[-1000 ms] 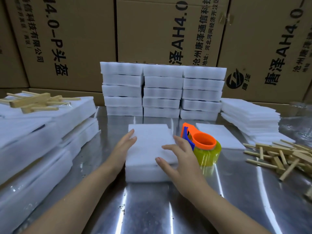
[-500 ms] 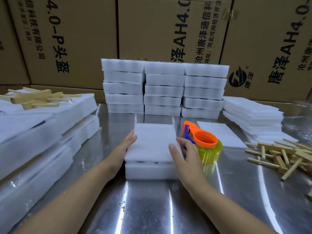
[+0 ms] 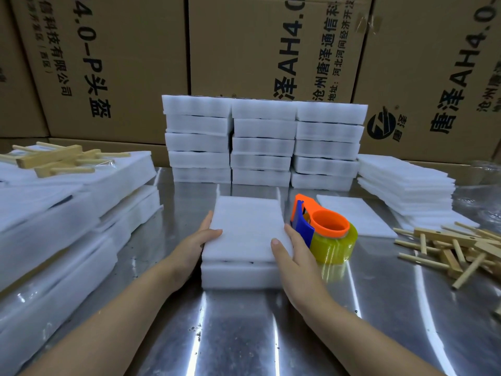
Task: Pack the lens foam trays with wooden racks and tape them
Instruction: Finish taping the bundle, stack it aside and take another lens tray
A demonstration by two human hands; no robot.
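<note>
Since a second ago my right hand (image 3: 295, 256) has left the top face of the foam lid sheet (image 3: 248, 229) and gone to its right edge, and my left hand (image 3: 196, 245) has closed in on the left edge. I now hold the sheet clamped between both hands: left thumb on the top face near the left edge, right thumb lying on the top near the front right corner, the remaining fingers of each hand hidden behind the sheet's sides. Both forearms run in from the near edge of the steel table (image 3: 244, 335) and converge on the stack.

The sheet sits on the lens foam tray (image 3: 238, 276), slightly raised at the front, where a dark gap shows between the two. The tray rests flat on the table directly in front of me.

Just beside my right hand stands the tape dispenser (image 3: 322, 232), orange and blue, with a yellowish roll; it touches or nearly touches my knuckles. Further right lies a loose heap of wooden racks (image 3: 455, 245). A single flat foam sheet (image 3: 355, 218) lies behind the dispenser.

On the left, large foam slabs (image 3: 67, 213) are piled, with more wooden racks (image 3: 58, 158) on top. Behind the tray, three columns of finished foam trays (image 3: 264, 142) stand in front of cardboard cartons (image 3: 257, 50).
</note>
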